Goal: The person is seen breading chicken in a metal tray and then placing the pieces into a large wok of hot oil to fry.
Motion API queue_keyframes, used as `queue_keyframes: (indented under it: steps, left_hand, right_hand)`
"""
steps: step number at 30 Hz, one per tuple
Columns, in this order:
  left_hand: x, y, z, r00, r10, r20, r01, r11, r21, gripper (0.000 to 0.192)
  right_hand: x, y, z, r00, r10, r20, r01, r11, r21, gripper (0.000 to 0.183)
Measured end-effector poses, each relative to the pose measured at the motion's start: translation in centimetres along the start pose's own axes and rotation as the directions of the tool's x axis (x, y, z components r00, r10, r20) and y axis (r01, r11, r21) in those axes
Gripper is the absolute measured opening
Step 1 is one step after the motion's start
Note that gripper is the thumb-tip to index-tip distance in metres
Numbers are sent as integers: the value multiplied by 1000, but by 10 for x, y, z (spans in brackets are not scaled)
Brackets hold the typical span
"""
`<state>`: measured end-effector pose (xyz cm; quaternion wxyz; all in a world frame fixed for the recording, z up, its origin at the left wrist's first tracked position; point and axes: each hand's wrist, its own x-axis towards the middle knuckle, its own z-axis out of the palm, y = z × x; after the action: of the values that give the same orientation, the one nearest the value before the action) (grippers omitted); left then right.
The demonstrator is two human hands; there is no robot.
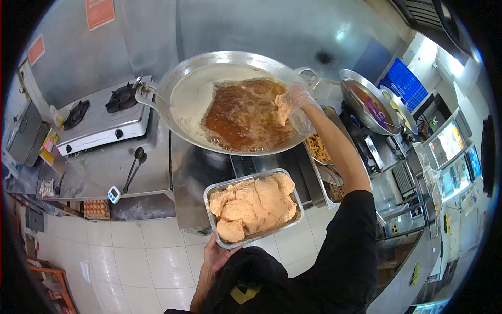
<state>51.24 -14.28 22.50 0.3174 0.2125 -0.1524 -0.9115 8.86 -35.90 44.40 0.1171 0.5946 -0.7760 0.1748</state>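
My left hand grips the near edge of a rectangular metal tray, low in front of me. Heaped in the tray are floury, breaded pieces, probably raw chicken. My right hand, in a clear plastic glove, holds one coated piece over the right side of a large metal wok. Brown bubbling oil fills the wok, with pale foam on its left and far side. A metal utensil rests at the wok's left handle.
Left of the wok stands a two-burner gas stove, with black spoons and a digital timer on the counter. A tray of fried bits lies under my right forearm. Another wok with oil stands at the right.
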Motion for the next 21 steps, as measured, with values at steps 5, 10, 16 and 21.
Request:
queue_keyframes:
  steps: [5,10,16,21]
  left_hand:
    - [6,0,0,999,-16,37,17,1000,-20,65]
    - [9,3,-4,1000,-4,12,4,1000,-10,65]
    - [5,3,-3,1000,1,31,-1,1000,16,66]
    - [6,0,-4,999,-36,38,35,999,39,68]
  right_hand:
    - [14,24,10,962,-47,267,220,710,-669,24]
    - [-76,-49,-93,995,81,-58,-63,962,264,19]
    - [-223,-78,-77,961,-277,28,274,958,83,24]
    - [-280,-97,9,945,-131,301,37,954,297,48]
